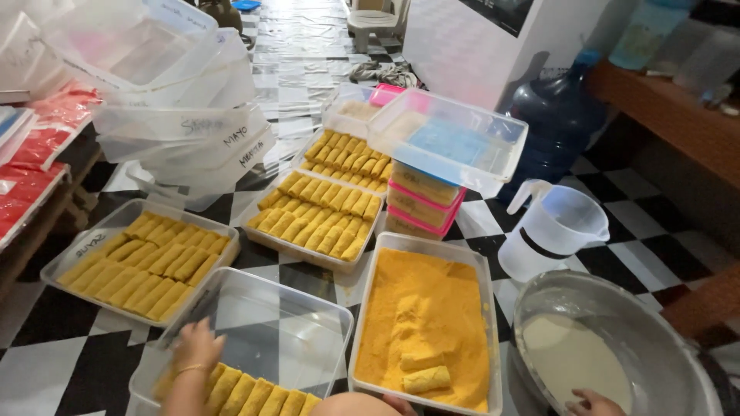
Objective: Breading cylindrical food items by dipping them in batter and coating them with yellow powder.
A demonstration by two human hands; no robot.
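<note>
Your left hand (199, 348) rests, fingers curled, on the breaded rolls (247, 394) at the near edge of the clear tray (308, 323); a nudge could crack their coating. Your right hand (593, 403) touches the metal basin's (678, 323) near rim, grip unclear; leaning there may tip batter (574, 358) onto the checkered floor (69, 339).

Black-and-white checkered floor (617, 208) gleamed, white plastic chair (378, 19) stood far back, wooden bench (678, 115) ran along the right, white wall (478, 46) behind.

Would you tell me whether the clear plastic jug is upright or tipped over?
Upright: the clear plastic jug stands on its base on the floor, open mouth facing up.
</note>
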